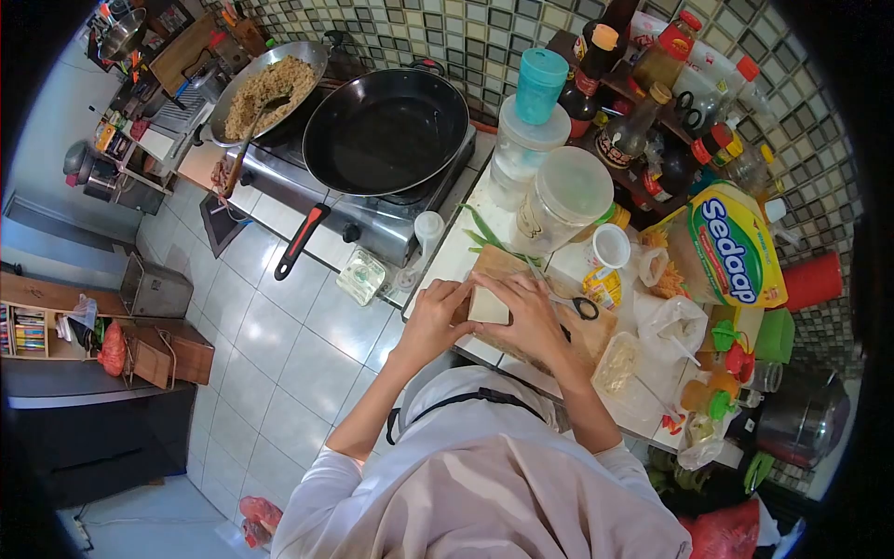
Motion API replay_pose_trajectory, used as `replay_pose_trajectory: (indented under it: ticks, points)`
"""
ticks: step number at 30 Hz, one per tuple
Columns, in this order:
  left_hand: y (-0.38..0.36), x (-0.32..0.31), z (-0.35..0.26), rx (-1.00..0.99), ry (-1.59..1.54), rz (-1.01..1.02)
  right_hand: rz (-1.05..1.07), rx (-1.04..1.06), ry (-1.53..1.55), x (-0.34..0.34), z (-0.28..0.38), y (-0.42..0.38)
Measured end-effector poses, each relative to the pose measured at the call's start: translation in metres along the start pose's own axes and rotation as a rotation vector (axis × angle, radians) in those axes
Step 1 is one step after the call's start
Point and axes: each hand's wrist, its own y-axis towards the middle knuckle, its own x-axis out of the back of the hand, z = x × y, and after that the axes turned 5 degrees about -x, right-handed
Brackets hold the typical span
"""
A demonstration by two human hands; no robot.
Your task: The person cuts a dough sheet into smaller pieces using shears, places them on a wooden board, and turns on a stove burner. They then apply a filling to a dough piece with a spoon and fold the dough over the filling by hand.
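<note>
My left hand (434, 320) and my right hand (523, 313) meet around a pale, square, flat-topped block (490, 306) over the wooden cutting board (594, 347). Both hands have their fingers curled on its sides, thumbs toward each other at the near edge. Its exact kind I cannot make out. Scissors (584, 306) with black handles lie on the board just right of my right hand. Behind my hands, green leafy stalks (486, 230) rest at the board's far edge. A clear plastic tray (616, 362) with pale crumbly food stands right of the board.
On the stove (349, 219) sit a black frying pan (384, 130), its handle jutting over the edge, and a wok (223, 121) of fried rice with a spatula. Jars (562, 200), a white cup (610, 246), bottles (622, 140) and a Sedaap pack (729, 244) crowd the counter.
</note>
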Motion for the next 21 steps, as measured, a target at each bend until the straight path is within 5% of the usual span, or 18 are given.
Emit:
replay_pose_trajectory:
  ticks: [9, 12, 15, 17, 21]
  points:
    - [-0.004, 0.001, -0.008, 0.023, -0.127, -0.097, 0.081, -0.010, -0.013, 0.003, -0.002, -0.002]
    - [-0.012, 0.001, -0.004, 0.111, -0.163, -0.185, -0.100, 0.047, -0.032, 0.010, 0.001, -0.010]
    - [-0.018, -0.001, 0.003, 0.160, -0.217, -0.195, -0.169, -0.100, 0.055, 0.021, 0.000, -0.022]
    - [-0.018, -0.006, -0.001, 0.189, -0.207, -0.218, 0.009, -0.413, 0.212, 0.023, -0.003, -0.029]
    - [-0.013, -0.010, -0.011, 0.241, -0.158, -0.223, -0.043, -0.250, 0.010, 0.004, 0.004, -0.026]
